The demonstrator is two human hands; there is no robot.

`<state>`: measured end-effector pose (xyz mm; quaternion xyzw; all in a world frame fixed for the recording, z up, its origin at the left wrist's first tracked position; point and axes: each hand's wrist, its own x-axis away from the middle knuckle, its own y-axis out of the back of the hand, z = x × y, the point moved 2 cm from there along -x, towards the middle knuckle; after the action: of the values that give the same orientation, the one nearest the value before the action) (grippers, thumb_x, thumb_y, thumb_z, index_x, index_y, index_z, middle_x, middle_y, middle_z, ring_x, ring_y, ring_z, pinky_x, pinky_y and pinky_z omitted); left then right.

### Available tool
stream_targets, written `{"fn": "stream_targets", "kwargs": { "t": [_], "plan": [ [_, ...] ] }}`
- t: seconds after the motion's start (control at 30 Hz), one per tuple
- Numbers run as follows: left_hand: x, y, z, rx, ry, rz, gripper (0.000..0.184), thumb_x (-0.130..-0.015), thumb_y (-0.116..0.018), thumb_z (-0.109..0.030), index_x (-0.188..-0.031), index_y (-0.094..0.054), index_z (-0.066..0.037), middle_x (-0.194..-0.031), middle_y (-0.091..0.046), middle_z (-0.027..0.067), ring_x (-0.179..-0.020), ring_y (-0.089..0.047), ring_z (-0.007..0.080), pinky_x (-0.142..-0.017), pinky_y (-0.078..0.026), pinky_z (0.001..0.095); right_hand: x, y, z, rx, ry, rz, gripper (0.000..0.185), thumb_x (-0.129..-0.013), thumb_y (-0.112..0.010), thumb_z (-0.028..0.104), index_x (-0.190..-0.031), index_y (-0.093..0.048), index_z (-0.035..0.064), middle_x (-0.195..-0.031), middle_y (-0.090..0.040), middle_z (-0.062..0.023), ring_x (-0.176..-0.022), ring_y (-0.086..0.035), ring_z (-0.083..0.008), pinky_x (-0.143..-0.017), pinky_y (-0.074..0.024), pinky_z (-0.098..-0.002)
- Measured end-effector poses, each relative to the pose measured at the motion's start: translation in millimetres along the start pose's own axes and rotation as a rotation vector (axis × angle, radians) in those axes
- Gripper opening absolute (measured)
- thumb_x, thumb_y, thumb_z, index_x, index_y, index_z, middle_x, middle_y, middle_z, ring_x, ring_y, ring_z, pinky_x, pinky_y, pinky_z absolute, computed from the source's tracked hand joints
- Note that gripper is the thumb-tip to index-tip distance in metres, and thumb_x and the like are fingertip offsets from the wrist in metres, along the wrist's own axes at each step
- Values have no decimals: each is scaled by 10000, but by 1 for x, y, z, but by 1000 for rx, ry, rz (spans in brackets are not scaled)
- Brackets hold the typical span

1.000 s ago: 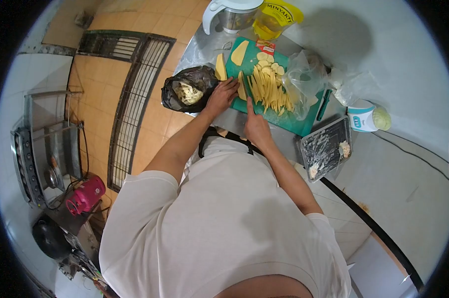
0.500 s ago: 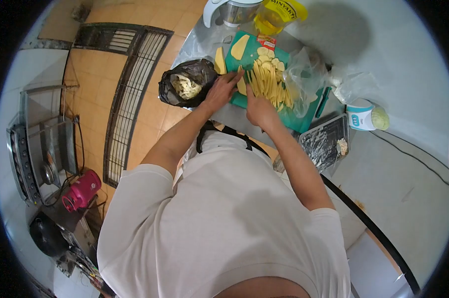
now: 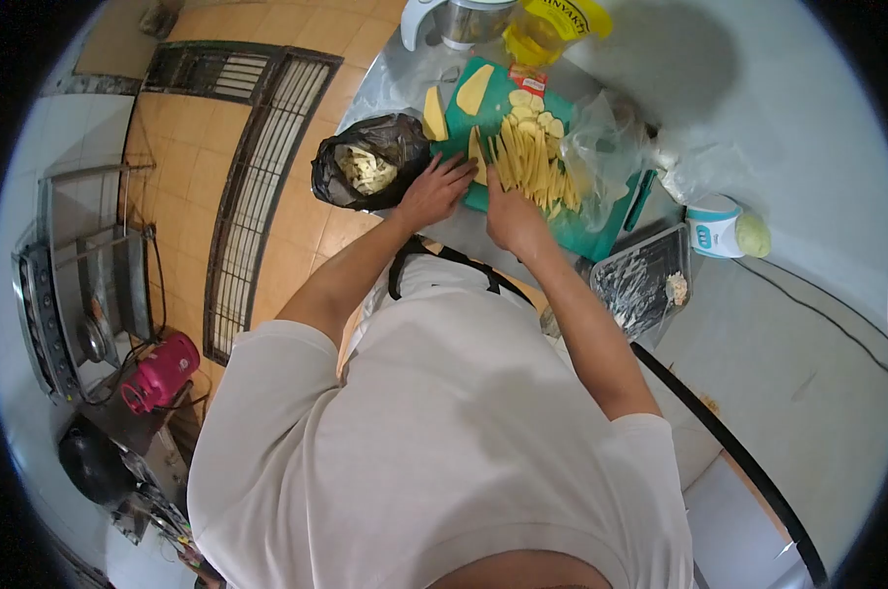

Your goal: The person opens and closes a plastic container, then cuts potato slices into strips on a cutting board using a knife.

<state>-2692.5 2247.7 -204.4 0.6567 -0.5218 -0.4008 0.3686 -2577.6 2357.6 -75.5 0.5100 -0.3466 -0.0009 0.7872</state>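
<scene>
My right hand (image 3: 516, 218) is closed, index finger stretched forward, around what looks like a knife, mostly hidden under the hand. Beside it, a yellow potato slice (image 3: 477, 147) stands near the left side of the green cutting board (image 3: 560, 90). My left hand (image 3: 438, 192) has its fingers spread, tips close to that slice; whether they touch it is hard to see. Cut potato sticks (image 3: 530, 162) lie in a pile right of the knife hand. Flat potato slices (image 3: 474, 90) and a thick potato piece (image 3: 434, 113) sit farther up and left.
A black plastic bag (image 3: 400, 147) with pale scraps stands at the left. Clear plastic (image 3: 601, 147) covers the board's right part. A metal tray (image 3: 650, 280), a white-and-blue appliance (image 3: 714, 228), a yellow oil pouch (image 3: 552, 29) and a blender jug (image 3: 461, 22) surround the board.
My left hand has drawn back a little toward me and its fingers have spread from the slice. My right hand stays nearly in place.
</scene>
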Motion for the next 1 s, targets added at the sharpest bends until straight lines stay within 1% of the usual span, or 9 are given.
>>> {"fn": "stream_targets", "kwargs": {
  "t": [0.03, 0.13, 0.23, 0.33, 0.43, 0.63, 0.83, 0.93, 1.0],
  "plan": [
    [3, 0, -3, 1, 9, -3, 505, -923, -614, -167, -1415, -522, -98, -1490, -486, 57, -1410, -404, 281, -1186, -289, 539, 4, -1, 1, -12, -17, 17, 724, -887, -496, 71, -1543, -220, -64, -992, -672, -355, -898, -695, -471, -802, -559, -536],
    [1, 3, 1, 57, 1, 31, 517, -927, -603, -150, -1427, -502, -68, -1501, -475, 111, -1438, -380, 300, -1202, -266, 550, 5, -11, -4, -101, -40, -12, 795, -834, -512, 33, -1563, -200, -21, -933, -660, -372, -847, -675, -510, -815, -538, -559],
    [2, -4, 5, 115, 5, -75, 473, -918, -604, -141, -1378, -549, -52, -1485, -484, 100, -1421, -390, 297, -1187, -296, 524, 9, -19, -6, -112, -58, 16, 804, -843, -502, 24, -1576, -172, 7, -919, -654, -381, -823, -674, -514, -789, -540, -569],
    [3, -1, 5, 103, -11, -50, 479, -906, -599, -117, -1374, -546, -34, -1473, -488, 119, -1414, -397, 305, -1190, -296, 516, 10, -39, -7, -117, -65, -58, 822, -852, -493, 14, -1591, -134, 38, -887, -656, -367, -795, -668, -517, -745, -535, -578],
    [2, -2, 4, 102, 2, -59, 483, -901, -592, -101, -1376, -539, -25, -1465, -490, 120, -1408, -403, 307, -1193, -293, 511, 15, -48, -7, -120, -51, -121, 789, -894, -487, 65, -1603, -140, 92, -846, -681, -310, -736, -688, -467, -675, -552, -566],
    [3, 2, 3, 59, 1, -30, 565, -831, -602, -66, -1392, -537, -38, -1473, -482, 104, -1416, -391, 298, -1188, -306, 508, 15, -61, -13, -182, -78, -123, 866, -855, -508, 8, -1611, -98, 107, -732, -640, -311, -691, -652, -498, -665, -518, -582],
    [-1, 9, 1, 9, 7, 41, 652, -767, -635, -61, -1408, -519, -28, -1515, -446, 108, -1418, -391, 313, -1204, -282, 525, 15, -63, -15, -170, -73, -128, 866, -853, -505, 4, -1612, -106, 119, -737, -643, -315, -687, -653, -502, -661, -514, -586],
    [-2, 12, -1, -13, 13, 68, 663, -776, -638, -84, -1423, -506, -30, -1513, -448, 109, -1411, -398, 316, -1204, -284, 512, 21, -69, -17, -212, -59, -130, 863, -853, -502, 0, -1612, -106, 112, -748, -646, -321, -696, -656, -505, -666, -519, -581],
    [-4, 12, 1, -27, 11, 57, 657, -791, -627, -89, -1433, -499, -35, -1517, -442, 104, -1417, -388, 312, -1204, -287, 501, 27, -73, -19, -170, -61, -138, 814, -897, -473, 35, -1615, -104, 136, -788, -658, -311, -746, -668, -485, -696, -530, -574]
  ]
}}
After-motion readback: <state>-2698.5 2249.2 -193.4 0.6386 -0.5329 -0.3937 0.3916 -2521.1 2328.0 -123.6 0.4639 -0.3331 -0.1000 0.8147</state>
